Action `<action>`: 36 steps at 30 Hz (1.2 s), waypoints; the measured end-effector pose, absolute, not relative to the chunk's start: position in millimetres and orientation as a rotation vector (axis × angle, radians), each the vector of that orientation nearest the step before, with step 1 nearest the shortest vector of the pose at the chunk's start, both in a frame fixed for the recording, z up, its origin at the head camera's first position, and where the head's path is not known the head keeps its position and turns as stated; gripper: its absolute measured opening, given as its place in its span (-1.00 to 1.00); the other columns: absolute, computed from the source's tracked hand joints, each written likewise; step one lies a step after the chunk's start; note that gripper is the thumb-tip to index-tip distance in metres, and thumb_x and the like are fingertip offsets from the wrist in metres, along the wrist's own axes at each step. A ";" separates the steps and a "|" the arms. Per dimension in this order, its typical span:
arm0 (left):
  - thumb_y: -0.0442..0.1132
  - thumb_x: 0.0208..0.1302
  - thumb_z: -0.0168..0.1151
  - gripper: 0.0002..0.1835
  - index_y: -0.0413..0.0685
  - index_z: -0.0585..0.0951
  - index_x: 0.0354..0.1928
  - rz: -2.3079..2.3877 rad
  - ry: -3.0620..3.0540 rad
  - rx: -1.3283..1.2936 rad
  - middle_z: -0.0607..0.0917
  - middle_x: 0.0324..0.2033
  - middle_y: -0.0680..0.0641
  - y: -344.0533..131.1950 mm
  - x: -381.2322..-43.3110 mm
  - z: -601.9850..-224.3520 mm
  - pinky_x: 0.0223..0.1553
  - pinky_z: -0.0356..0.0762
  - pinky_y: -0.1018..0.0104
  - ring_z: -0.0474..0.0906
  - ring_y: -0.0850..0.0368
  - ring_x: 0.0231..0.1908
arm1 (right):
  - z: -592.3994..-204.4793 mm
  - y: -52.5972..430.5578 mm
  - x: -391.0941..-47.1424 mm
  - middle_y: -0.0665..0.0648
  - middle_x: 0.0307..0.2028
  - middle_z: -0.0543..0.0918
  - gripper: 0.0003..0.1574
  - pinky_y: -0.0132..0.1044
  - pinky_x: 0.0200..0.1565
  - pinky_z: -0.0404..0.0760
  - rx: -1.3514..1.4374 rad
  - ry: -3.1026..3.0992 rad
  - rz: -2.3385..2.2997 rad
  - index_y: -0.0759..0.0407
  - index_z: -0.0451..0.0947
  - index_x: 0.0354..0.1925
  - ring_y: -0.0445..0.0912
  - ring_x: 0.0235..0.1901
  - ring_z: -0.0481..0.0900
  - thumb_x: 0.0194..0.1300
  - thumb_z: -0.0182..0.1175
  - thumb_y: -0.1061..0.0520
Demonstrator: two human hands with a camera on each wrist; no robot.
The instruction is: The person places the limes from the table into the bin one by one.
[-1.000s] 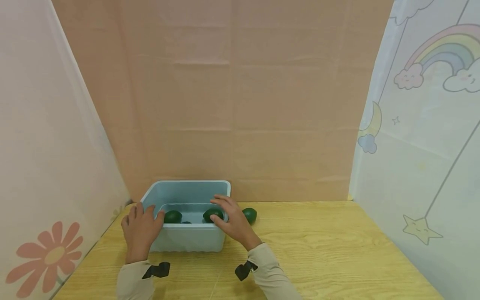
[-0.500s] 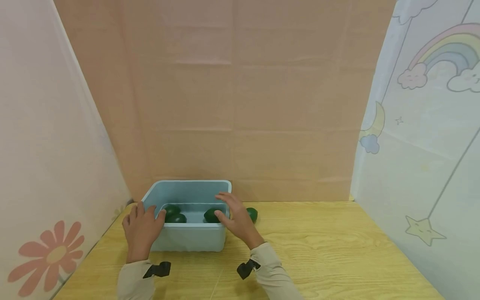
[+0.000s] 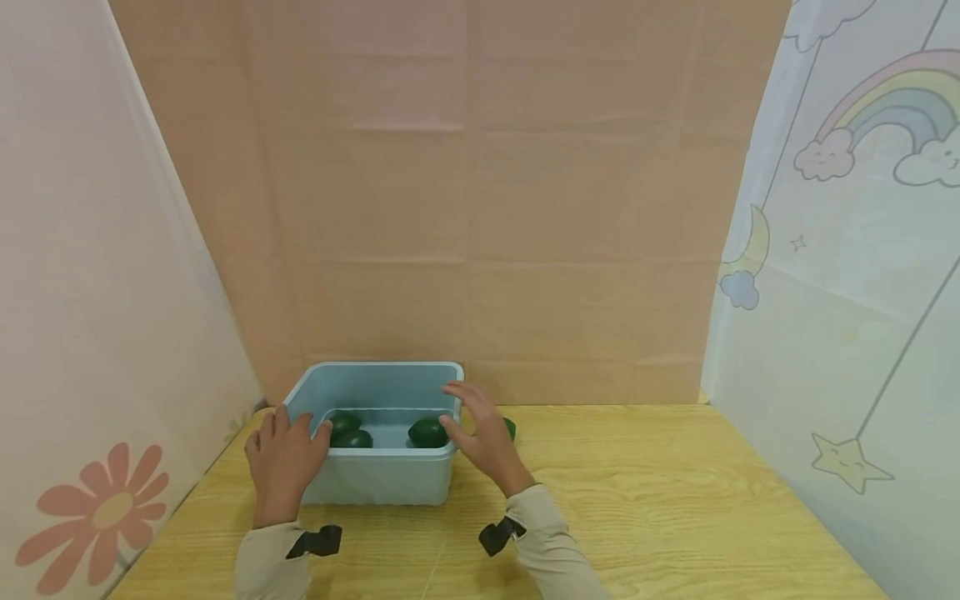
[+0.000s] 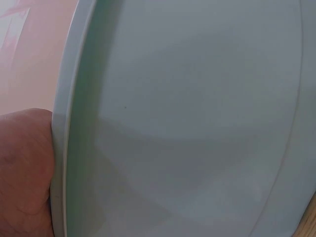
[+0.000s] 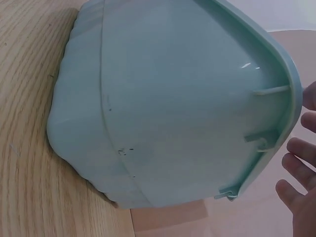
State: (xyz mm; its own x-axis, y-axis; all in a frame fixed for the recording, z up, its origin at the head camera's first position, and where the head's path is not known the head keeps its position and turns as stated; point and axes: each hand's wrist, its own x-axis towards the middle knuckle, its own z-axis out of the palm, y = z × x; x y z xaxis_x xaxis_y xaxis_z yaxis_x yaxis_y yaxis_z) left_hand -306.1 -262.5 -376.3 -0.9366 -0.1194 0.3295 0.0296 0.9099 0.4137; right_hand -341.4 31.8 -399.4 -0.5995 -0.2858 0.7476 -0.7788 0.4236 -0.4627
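Observation:
A light blue plastic bin (image 3: 375, 477) stands on the table at the back left. Over its front left corner my left hand (image 3: 283, 467) grips the rim, thumb on the inside. Two dark green oval fruits (image 3: 345, 422) lie together inside at the left, and a similar pointed green fruit (image 3: 427, 432) lies at the right. Beside the right rim hovers my right hand (image 3: 483, 437), fingers spread and holding nothing. Beyond it, another green fruit (image 3: 511, 428) on the table is mostly hidden. In the right wrist view, the right fingers (image 5: 298, 170) show past the bin's rim.
The wooden table (image 3: 637, 500) extends to the right and in front of the bin. A tan backdrop (image 3: 480, 208) closes off the back. Patterned sheets hang on the left (image 3: 97, 292) and right (image 3: 847, 333).
My right hand has drawn back rightward from the fruit at the bin's right side, and now covers most of the fruit outside. The left fruits shifted, both now showing. My left hand stays put.

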 end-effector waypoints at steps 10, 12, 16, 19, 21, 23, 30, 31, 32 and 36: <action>0.01 0.52 -0.08 -0.41 -0.38 0.47 0.27 -0.613 -2.761 0.082 0.19 0.34 -0.47 -262.2 -305.4 -372.8 0.27 -0.13 -0.40 -0.05 -0.40 0.40 | -397.8 35.3 -342.6 0.22 0.26 0.54 -0.48 0.10 0.22 0.48 0.848 -2.060 1.099 0.25 0.50 0.26 0.11 0.29 0.45 0.36 0.28 0.18; 0.01 0.52 -0.08 -0.41 -0.38 0.47 0.27 -0.610 -2.759 0.083 0.20 0.34 -0.47 -262.4 -305.9 -373.6 0.27 -0.13 -0.40 -0.05 -0.40 0.40 | -398.0 35.6 -343.3 0.24 0.24 0.55 -0.48 0.10 0.22 0.48 0.836 -2.054 1.092 0.27 0.50 0.24 0.11 0.28 0.46 0.36 0.28 0.20; 0.00 0.51 -0.07 -0.42 -0.39 0.48 0.25 -0.603 -2.737 0.081 0.22 0.33 -0.47 -262.9 -307.1 -375.8 0.26 -0.12 -0.41 -0.03 -0.41 0.39 | -399.4 36.5 -346.2 0.30 0.22 0.55 -0.49 0.11 0.20 0.50 0.813 -2.051 1.079 0.30 0.51 0.23 0.14 0.26 0.48 0.35 0.29 0.21; 0.00 0.50 -0.06 -0.42 -0.40 0.50 0.24 -0.603 -2.715 0.076 0.23 0.32 -0.48 -263.1 -307.8 -376.7 0.25 -0.10 -0.41 -0.01 -0.41 0.37 | -400.3 37.4 -348.3 0.33 0.21 0.55 -0.48 0.12 0.19 0.50 0.792 -2.048 1.072 0.31 0.51 0.22 0.15 0.24 0.49 0.34 0.30 0.21; -0.01 0.50 -0.06 -0.42 -0.40 0.49 0.24 -0.603 -2.709 0.071 0.23 0.32 -0.48 -263.0 -308.0 -376.5 0.25 -0.10 -0.42 -0.01 -0.41 0.37 | -400.5 38.2 -349.5 0.34 0.19 0.56 -0.48 0.13 0.19 0.50 0.783 -2.040 1.072 0.31 0.52 0.21 0.16 0.23 0.50 0.32 0.31 0.22; 0.00 0.50 -0.06 -0.42 -0.40 0.49 0.24 -0.607 -2.708 0.067 0.22 0.32 -0.48 -263.0 -308.4 -376.2 0.24 -0.11 -0.42 -0.02 -0.41 0.37 | -400.8 38.9 -351.0 0.35 0.17 0.58 -0.49 0.13 0.19 0.50 0.777 -2.025 1.066 0.31 0.52 0.20 0.16 0.22 0.51 0.31 0.31 0.23; 0.00 0.50 -0.07 -0.42 -0.41 0.49 0.23 -0.602 -2.712 0.063 0.23 0.31 -0.49 -262.4 -307.1 -374.8 0.23 -0.09 -0.43 0.00 -0.42 0.36 | -404.3 41.6 -354.1 0.33 0.16 0.59 -0.49 0.14 0.17 0.51 0.746 -2.022 1.071 0.31 0.53 0.19 0.16 0.20 0.52 0.30 0.32 0.24; 0.00 0.50 -0.06 -0.42 -0.40 0.49 0.23 -0.603 -2.715 0.066 0.23 0.31 -0.49 -262.3 -306.6 -374.9 0.23 -0.09 -0.43 0.00 -0.42 0.36 | -405.0 41.9 -353.8 0.30 0.17 0.58 -0.49 0.13 0.18 0.51 0.737 -2.030 1.077 0.29 0.53 0.20 0.16 0.21 0.51 0.31 0.32 0.23; 0.00 0.50 -0.06 -0.42 -0.40 0.50 0.23 -0.602 -2.717 0.067 0.23 0.31 -0.49 -262.1 -306.0 -374.7 0.23 -0.08 -0.43 0.01 -0.42 0.36 | -405.8 42.4 -353.9 0.29 0.17 0.58 -0.48 0.13 0.18 0.51 0.731 -2.036 1.087 0.27 0.52 0.21 0.15 0.22 0.51 0.31 0.32 0.23; 0.01 0.50 -0.07 -0.42 -0.39 0.49 0.24 -0.618 -2.735 0.071 0.20 0.34 -0.50 -261.5 -303.8 -374.2 0.25 -0.11 -0.43 -0.03 -0.43 0.38 | -409.4 44.0 -353.7 0.21 0.20 0.57 -0.48 0.13 0.20 0.49 0.709 -2.056 1.127 0.27 0.51 0.23 0.12 0.24 0.49 0.33 0.31 0.21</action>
